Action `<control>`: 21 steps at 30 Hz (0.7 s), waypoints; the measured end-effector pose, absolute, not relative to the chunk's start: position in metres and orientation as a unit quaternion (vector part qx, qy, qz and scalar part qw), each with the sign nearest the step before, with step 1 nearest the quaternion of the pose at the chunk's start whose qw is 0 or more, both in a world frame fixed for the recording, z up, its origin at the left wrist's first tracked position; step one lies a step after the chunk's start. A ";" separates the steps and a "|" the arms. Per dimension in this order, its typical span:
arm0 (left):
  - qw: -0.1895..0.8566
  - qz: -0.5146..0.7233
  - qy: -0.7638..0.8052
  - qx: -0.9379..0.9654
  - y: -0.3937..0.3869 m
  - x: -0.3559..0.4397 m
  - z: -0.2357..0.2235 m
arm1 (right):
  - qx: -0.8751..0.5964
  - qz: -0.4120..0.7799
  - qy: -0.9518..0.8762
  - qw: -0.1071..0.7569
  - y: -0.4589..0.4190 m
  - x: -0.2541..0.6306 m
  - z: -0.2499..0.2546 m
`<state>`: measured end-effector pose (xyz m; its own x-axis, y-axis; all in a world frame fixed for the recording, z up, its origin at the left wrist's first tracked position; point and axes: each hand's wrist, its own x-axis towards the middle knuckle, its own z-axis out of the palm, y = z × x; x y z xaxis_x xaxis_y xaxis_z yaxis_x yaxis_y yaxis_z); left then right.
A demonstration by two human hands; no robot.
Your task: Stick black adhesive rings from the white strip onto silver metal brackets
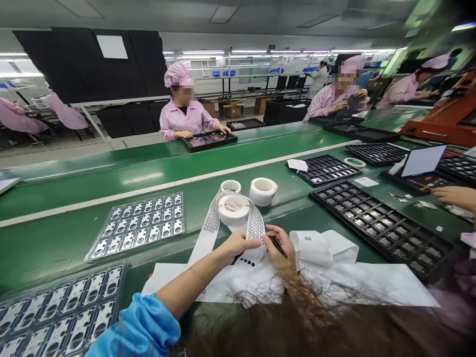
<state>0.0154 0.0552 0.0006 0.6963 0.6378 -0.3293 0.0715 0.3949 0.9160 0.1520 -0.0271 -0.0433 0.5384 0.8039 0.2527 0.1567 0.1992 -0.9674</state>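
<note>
Hands at a green table (55,250), as they appear to an onlooker in the room. The printed strip (256,220) comes down beside the front roll (233,219) to the fingertips and bears close rows of small black rings. A second length (211,212) at that roll's left carries the same rings; a loose white band (314,249) to the right shows two rings side by side, like "OO". Solid black dots (247,262) form a short row just below the hands. Any writing on the paper slip (297,164) at the far black tray, or on the wall sheet (112,47), is too small to tell.

Left hand (236,246): thumb and forefinger narrow, pinching the printed strip near its edge. Right hand (280,248): fingers curled around a slim dark tool (278,246), thumb and forefinger drawn together, their tips at the strip just beside the left thumb. Metal plates (142,223) lie in rows at left; across the table, a person in pink (188,116) has both hands at a black tray (211,145)
</note>
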 end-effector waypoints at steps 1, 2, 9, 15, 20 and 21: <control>0.769 0.180 0.337 0.513 0.055 0.016 0.000 | -0.583 0.247 -0.409 0.657 -0.027 0.153 -0.044; 0.775 0.176 0.333 0.508 0.054 0.016 -0.002 | -0.582 0.249 -0.407 0.658 -0.026 0.153 -0.044; 0.779 0.199 0.336 0.491 0.048 0.016 -0.011 | -0.573 0.263 -0.406 0.661 -0.026 0.151 -0.042; 0.769 0.222 0.337 0.495 0.047 0.011 -0.017 | -0.579 0.224 -0.374 0.689 -0.031 0.163 -0.042; 0.762 0.232 0.340 0.499 0.046 0.009 -0.025 | -0.519 0.222 -0.424 0.708 -0.040 0.176 -0.038; 0.762 0.232 0.339 0.500 0.046 0.009 -0.025 | -0.513 0.223 -0.441 0.702 -0.041 0.176 -0.036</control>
